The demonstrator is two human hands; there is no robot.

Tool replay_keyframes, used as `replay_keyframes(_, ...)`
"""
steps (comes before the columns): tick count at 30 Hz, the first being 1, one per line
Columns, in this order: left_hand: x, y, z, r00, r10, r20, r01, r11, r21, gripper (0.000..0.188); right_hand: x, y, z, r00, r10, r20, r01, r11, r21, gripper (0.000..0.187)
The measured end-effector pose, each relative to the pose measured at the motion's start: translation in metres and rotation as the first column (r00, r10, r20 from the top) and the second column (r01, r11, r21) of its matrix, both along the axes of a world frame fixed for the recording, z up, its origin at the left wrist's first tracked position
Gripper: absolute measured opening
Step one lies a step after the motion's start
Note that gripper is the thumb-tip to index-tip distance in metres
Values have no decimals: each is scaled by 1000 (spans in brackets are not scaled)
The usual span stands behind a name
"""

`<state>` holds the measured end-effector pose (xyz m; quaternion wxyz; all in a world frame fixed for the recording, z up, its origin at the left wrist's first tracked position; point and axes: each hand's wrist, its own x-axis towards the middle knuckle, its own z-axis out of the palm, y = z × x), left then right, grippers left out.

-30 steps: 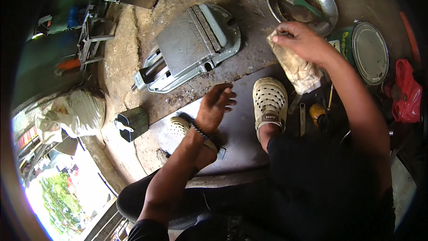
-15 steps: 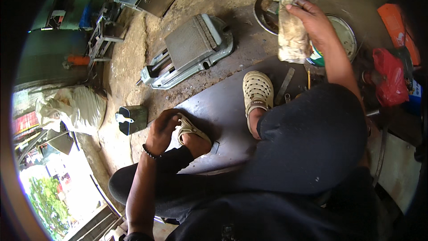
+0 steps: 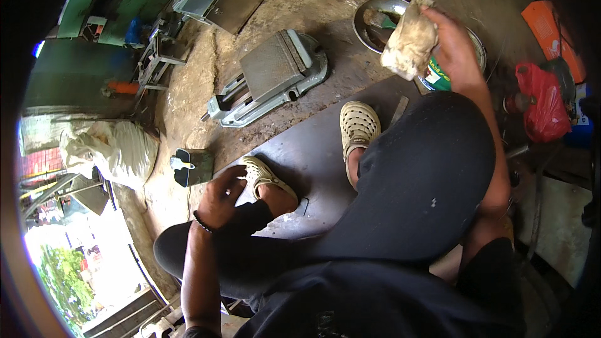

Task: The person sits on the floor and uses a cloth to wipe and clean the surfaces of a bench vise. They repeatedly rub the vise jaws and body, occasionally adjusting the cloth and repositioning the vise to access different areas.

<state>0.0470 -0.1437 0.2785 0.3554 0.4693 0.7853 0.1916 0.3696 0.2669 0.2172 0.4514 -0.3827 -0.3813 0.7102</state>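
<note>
one bare left hand (image 3: 219,198), fingers loosely parted, hangs near the cream left clog (image 3: 265,176); farther out, the right hand (image 3: 456,53) pinches a stained cloth (image 3: 410,42) just left of its palm, green tin (image 3: 436,77) and metal pan (image 3: 357,22) beyond.

Shirt (image 3: 369,300): black, sleeves (image 3: 491,275) black too from where I stand
Trousers (image 3: 426,163): black, pale specks (image 3: 433,203) on right leg
Left-wrist bracelet (image 3: 201,221): dark beads
Clogs (image 3: 359,124): cream, hole-punched, heel-strapped
</note>
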Motion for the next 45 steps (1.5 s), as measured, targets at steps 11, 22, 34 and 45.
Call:
replay_keyframes(11, -33, -35, 104, 976, 153, -155, -84, 922, 379, 33, 10, 27, 171, 924, 345, 163, -381, 869, 316, 30)
replay_keyframes(22, 10, -48, 104, 980, -47, 194, -53, 875, 481, 50, -147, -203, 185, 569, 621, 539, -821, 399, 408, 17)
replay_keyframes(34, 40, -64, 42, 923, -374, -89, 384, 906, 176, 46, -154, -298, 134, 75, 567, 820, -975, -133, 181, 27)
replay_keyframes(45, 25, -75, 49, 847, -414, -333, 416, 907, -67, 26, -165, -304, 124, -85, 398, 914, -925, -373, 76, 45)
